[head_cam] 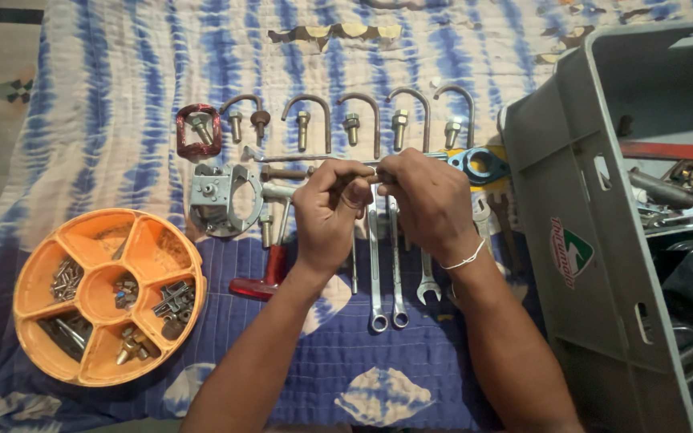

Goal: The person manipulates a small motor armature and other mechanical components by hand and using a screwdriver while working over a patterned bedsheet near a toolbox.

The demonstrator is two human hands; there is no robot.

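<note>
Both my hands meet over the middle of a blue and white tie-dye cloth (122,96). My left hand (329,212) and my right hand (425,200) together pinch a thin metal rod (360,167) held level between the fingertips. Under the hands lie several long spanners (376,281) side by side. A row of J-shaped hook bolts (362,116) with nuts sits just beyond the hands. A red-handled tool (265,277) lies by my left wrist.
A round orange divided tray (106,228) with screws and small fittings sits at the left. A grey plastic crate (579,208) full of metal parts stands at the right. A grey metal bracket (220,196), a red ring piece (198,128) and a blue flange (481,164) lie nearby.
</note>
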